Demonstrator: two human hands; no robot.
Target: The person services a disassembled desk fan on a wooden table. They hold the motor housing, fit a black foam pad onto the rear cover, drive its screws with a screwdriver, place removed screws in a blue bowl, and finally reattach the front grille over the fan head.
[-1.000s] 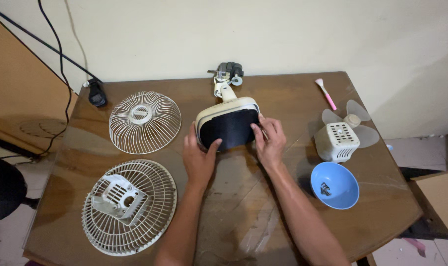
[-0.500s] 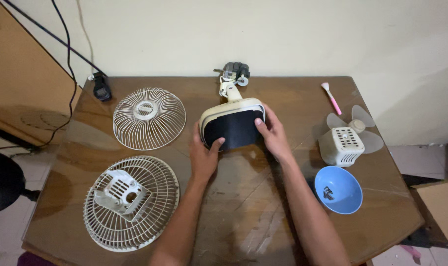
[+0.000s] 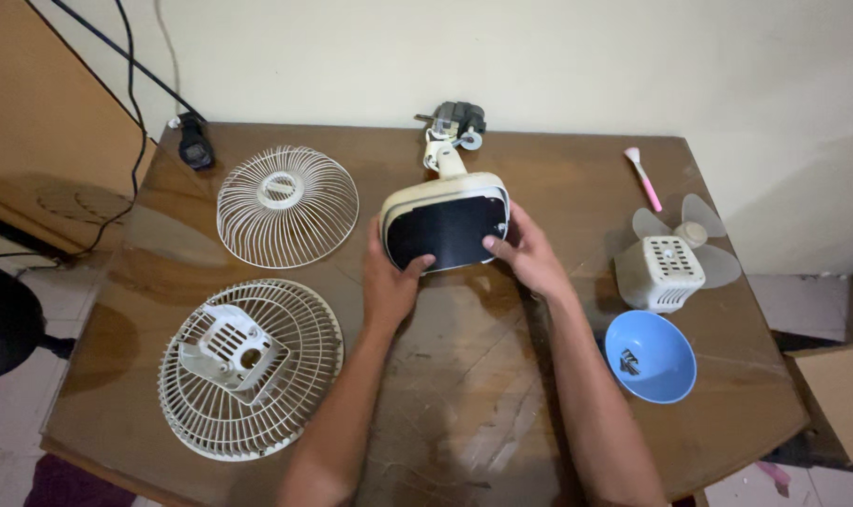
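A white fan base (image 3: 445, 225) with a dark underside lies tilted on the brown wooden table (image 3: 464, 376), its neck and bare motor (image 3: 454, 127) pointing to the far edge. My left hand (image 3: 389, 277) grips the base's left side, thumb on the dark face. On the right side, my right hand (image 3: 525, 253) holds it with fingers on the rim.
A front grille (image 3: 287, 205) and a rear grille with a motor housing (image 3: 248, 366) lie at the left. To the right are a white motor cover on clear blades (image 3: 670, 268), a blue bowl with screws (image 3: 650, 357) and a pink brush (image 3: 644, 178). A black plug (image 3: 195, 150) sits far left.
Both hands stay on the fan base, which keeps its tilted pose. The camera has shifted a little, so the table sits lower in view.
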